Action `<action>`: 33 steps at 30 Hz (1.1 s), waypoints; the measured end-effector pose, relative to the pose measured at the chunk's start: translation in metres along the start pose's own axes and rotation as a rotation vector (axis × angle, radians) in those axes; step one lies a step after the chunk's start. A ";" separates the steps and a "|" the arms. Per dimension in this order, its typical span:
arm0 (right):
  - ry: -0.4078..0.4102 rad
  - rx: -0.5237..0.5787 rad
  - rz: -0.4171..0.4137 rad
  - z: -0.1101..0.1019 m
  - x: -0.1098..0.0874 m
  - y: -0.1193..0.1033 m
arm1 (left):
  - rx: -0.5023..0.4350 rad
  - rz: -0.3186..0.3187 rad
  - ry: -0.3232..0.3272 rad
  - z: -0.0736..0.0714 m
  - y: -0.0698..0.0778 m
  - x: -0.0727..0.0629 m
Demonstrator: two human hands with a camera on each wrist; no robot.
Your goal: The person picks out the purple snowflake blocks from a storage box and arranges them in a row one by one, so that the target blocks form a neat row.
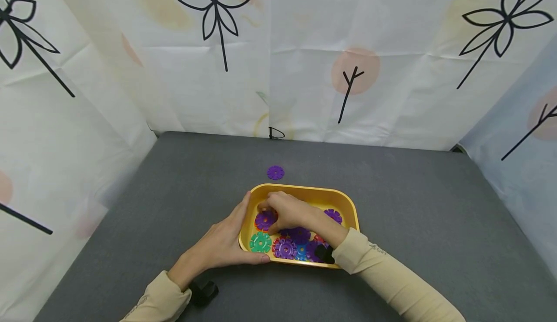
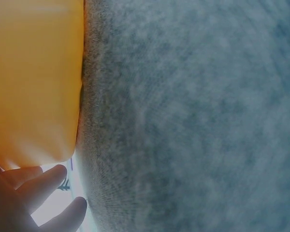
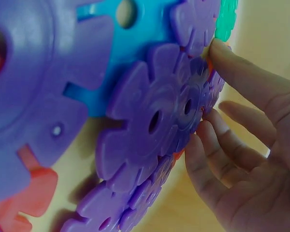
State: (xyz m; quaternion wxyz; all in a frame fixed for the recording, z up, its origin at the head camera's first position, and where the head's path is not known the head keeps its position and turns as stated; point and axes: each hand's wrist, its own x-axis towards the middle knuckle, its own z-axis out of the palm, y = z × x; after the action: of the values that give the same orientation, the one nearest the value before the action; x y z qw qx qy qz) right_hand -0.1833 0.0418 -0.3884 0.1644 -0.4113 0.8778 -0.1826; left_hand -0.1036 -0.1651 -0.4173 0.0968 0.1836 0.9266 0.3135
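Note:
A yellow tray (image 1: 319, 196) of notched plastic interlocking discs sits before me. My left hand (image 1: 224, 242) rests against its left end, fingers along the outer wall and thumb along the near side. In the left wrist view, fingertips (image 2: 79, 208) show beside the tray's yellow wall (image 2: 34, 87). My right hand (image 1: 289, 211) reaches into the left part of the tray, pinching a purple interlocking disc (image 1: 264, 220) by its edges between thumb and fingers. Red shows under that disc. In the right wrist view, the right hand (image 3: 251, 140) is at overlapping purple discs (image 3: 154, 121).
A green disc (image 1: 260, 242) lies in the tray's near left corner, with a blue disc (image 1: 301, 251) farther right. One loose purple disc (image 1: 275, 172) lies on the grey table (image 1: 417, 206) behind the tray. White patterned cloth (image 1: 300, 85) hangs around the table.

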 end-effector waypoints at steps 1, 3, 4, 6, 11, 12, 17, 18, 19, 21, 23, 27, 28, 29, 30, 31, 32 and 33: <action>-0.006 0.002 -0.008 0.000 0.000 0.000 | 0.000 0.001 0.001 0.000 0.000 0.000; -0.018 0.019 -0.007 -0.001 0.001 0.000 | -0.002 0.003 0.001 0.000 -0.001 0.000; -0.021 0.025 -0.003 -0.001 0.001 0.000 | -0.003 0.003 0.001 0.000 -0.001 0.000; -0.027 0.039 0.002 -0.001 0.001 0.001 | -0.005 0.003 0.000 0.001 -0.001 -0.001; -0.015 0.056 -0.002 0.000 0.002 0.001 | -0.008 0.005 -0.007 0.001 -0.002 -0.001; -0.014 0.057 -0.002 0.001 0.002 0.001 | -0.009 0.005 -0.008 0.001 -0.002 -0.001; -0.016 0.060 0.010 -0.002 0.001 -0.001 | -0.017 -0.001 -0.012 0.001 -0.003 -0.001; -0.018 0.059 0.010 -0.004 0.000 -0.002 | -0.018 -0.001 -0.013 0.001 -0.003 -0.001; -0.017 0.059 0.010 -0.006 -0.001 -0.003 | -0.017 -0.001 -0.013 0.001 -0.003 -0.001; -0.007 0.048 0.003 -0.011 -0.003 -0.005 | -0.019 0.003 -0.013 0.000 -0.003 -0.001; 0.014 0.037 -0.001 -0.019 -0.006 -0.007 | -0.019 0.006 -0.011 0.000 -0.002 -0.001; 0.071 0.021 -0.001 -0.039 -0.014 -0.010 | -0.025 0.007 -0.006 -0.001 -0.002 -0.001; 0.086 0.019 -0.002 -0.044 -0.016 -0.011 | -0.026 0.003 -0.007 -0.001 -0.002 -0.001; 0.102 0.020 -0.009 -0.049 -0.018 -0.011 | -0.025 -0.001 -0.007 -0.002 -0.002 -0.001; 0.116 0.020 -0.010 -0.054 -0.020 -0.011 | -0.026 -0.005 -0.008 -0.002 -0.002 0.000; 0.132 0.015 -0.014 -0.060 -0.022 -0.010 | -0.023 -0.006 -0.010 -0.002 -0.002 0.000; 0.150 0.012 -0.018 -0.065 -0.023 -0.009 | -0.019 -0.006 -0.010 -0.002 -0.001 0.000; 0.166 0.012 -0.014 -0.071 -0.025 -0.007 | -0.014 -0.007 -0.010 -0.002 -0.001 0.001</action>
State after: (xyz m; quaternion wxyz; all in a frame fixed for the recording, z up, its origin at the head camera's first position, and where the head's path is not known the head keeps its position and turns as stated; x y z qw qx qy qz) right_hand -0.1943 0.0699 -0.3194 0.0925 -0.4000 0.8843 -0.2225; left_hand -0.1050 -0.1665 -0.4166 0.1036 0.1813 0.9246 0.3187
